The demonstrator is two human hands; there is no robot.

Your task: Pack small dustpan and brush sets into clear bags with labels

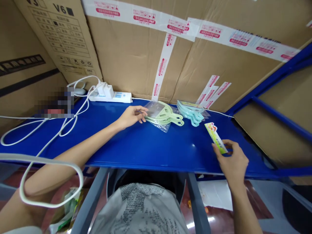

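My left hand (133,116) has its bent fingers at the left edge of a stack of light-green, fan-shaped plastic pieces with looped handles (167,113). They appear to grip that edge. Clear plastic bags wrap the stack, which rests on the blue table (146,148) with its handles pointing right. Between thumb and fingers, my right hand (232,157) holds a small printed card (216,139), yellow-green and white with a shaped top, tilted above the table's right side. Light-blue pieces of similar shape (191,112), also bagged, lie between the green stack and the card.
A white power strip (124,97) with plugs stands at the back left. White cables (73,122) loop over the table's left side, one hanging across my left forearm. Taped cardboard (136,55) walls the back. A blue metal frame (282,115) borders the right.
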